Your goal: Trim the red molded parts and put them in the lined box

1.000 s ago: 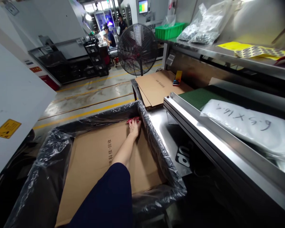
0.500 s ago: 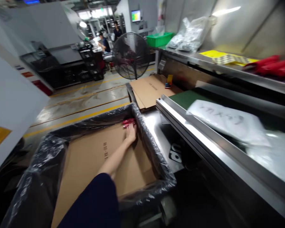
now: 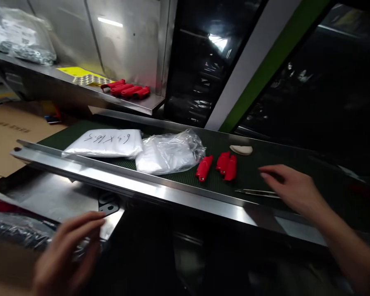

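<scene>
My left hand (image 3: pixel 70 250), a little blurred, hangs at the lower left in front of the conveyor's metal edge, fingers apart and holding nothing. Over the green belt at the right is my right hand (image 3: pixel 291 187), thumb and fingers apart with nothing between them. Metal tweezers (image 3: pixel 259 193) lie on the belt beside its fingertips. Left of them are red parts, one alone (image 3: pixel 204 168) and a small group (image 3: pixel 227 165). Behind these rests a pale half-round piece (image 3: pixel 241 149).
A white pack with handwriting (image 3: pixel 106 142) and a clear bag (image 3: pixel 169 152) lie on the belt. The metal shelf (image 3: pixel 142 106) behind holds red parts (image 3: pixel 126 90), yellow sheets (image 3: pixel 80 72) and bagged pieces (image 3: pixel 21 37). Cardboard (image 3: pixel 12 127) is at the left.
The view has swung right from the lined bin to the belt. My left hand has left the red parts in the bin. My right hand has come into view.
</scene>
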